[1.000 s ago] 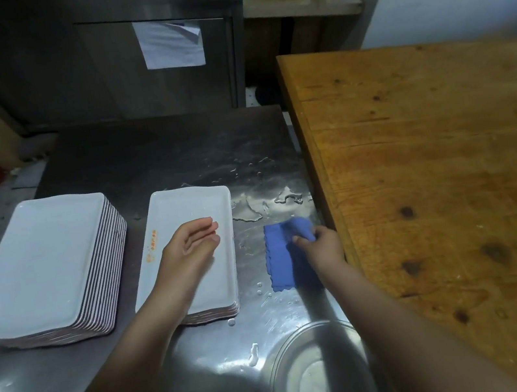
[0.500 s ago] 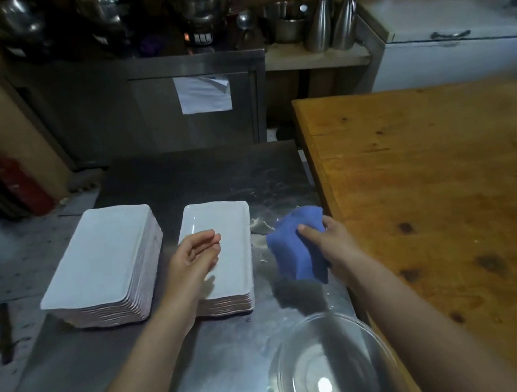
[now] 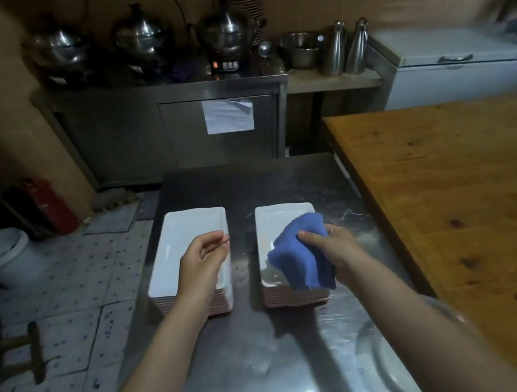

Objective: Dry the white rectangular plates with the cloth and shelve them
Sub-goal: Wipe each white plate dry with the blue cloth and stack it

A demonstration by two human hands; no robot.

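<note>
Both the left plate stack (image 3: 183, 242) and the right plate stack (image 3: 275, 220) sit unshelved on the worktop (image 3: 281, 380); above it the right hand (image 3: 340, 243) grips the cloth (image 3: 298, 257), and the left hand (image 3: 203, 263) is loosely curled, empty.

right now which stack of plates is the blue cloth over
The right stack, nearer the wooden table: the right hand holds the blue cloth over it. The left stack has only the empty left hand above it.

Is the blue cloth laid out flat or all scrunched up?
Scrunched up. The right hand grips the blue cloth in a bunch over the right stack of plates, its folds hanging down.
</note>
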